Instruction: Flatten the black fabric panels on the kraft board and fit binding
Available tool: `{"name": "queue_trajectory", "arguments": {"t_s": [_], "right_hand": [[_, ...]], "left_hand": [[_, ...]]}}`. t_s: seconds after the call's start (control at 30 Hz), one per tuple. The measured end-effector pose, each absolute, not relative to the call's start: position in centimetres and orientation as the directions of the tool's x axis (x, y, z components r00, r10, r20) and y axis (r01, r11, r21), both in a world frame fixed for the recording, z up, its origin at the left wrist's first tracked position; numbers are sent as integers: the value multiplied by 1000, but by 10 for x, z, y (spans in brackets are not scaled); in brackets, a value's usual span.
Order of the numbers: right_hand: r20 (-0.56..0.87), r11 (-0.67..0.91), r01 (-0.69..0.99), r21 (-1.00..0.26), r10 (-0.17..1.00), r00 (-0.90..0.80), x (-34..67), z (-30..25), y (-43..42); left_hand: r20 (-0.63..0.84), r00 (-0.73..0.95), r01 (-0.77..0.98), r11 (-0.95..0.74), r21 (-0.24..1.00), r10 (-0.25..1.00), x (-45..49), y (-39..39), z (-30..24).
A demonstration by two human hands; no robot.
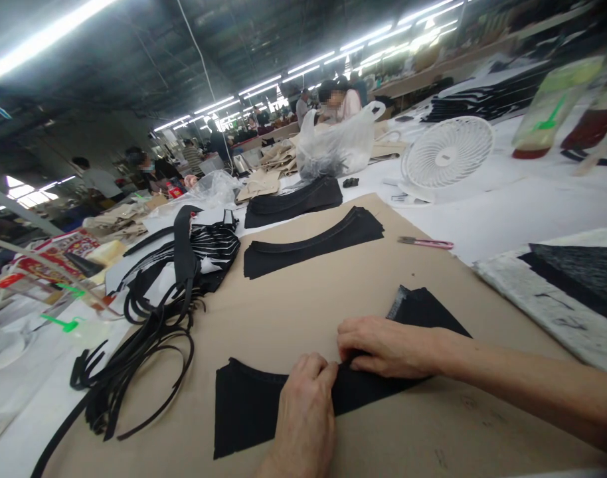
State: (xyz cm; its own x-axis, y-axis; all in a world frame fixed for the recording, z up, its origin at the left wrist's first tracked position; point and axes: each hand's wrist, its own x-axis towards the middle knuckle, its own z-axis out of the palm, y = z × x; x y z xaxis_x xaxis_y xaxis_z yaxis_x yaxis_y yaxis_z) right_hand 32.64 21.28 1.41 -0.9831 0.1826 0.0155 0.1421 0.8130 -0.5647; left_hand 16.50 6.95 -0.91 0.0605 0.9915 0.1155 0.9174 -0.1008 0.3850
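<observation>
A bundle of black strips lies over the left edge of a tan sheet on the white table. To its right, a curved black fabric piece rests flat on the sheet, beneath both hands. The left hand and right hand meet near its middle, fingers curled against it; whether they grip its edge cannot be determined. Beyond lies a second curved black piece. Further right are pink-handled thread snips and a white fan.
</observation>
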Motion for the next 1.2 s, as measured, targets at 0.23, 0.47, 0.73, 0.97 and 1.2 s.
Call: {"name": "queue_trajectory", "arguments": {"t_s": [0.23,0.47,0.73,0.97,1.2], "right_hand": [[177,937,-35,-347,29,-984,343,-2,204],[182,973,-52,-226,-10,-983,345,-5,201],[100,906,135,-402,190,-977,341,8,183],[-19,811,248,-530,281,-960,336,17,187],[18,816,209,-538,259,-966,350,12,196]], "left_hand": [[543,264,956,-290,-39,797,163,45,-48],[567,280,954,-290,-75,774,159,45,-41],[417,163,911,-298,284,894,138,37,-14],[72,-8,815,-35,578,997,168,67,-1],[20,33,790,-39,612,999,177,78,3]]}}
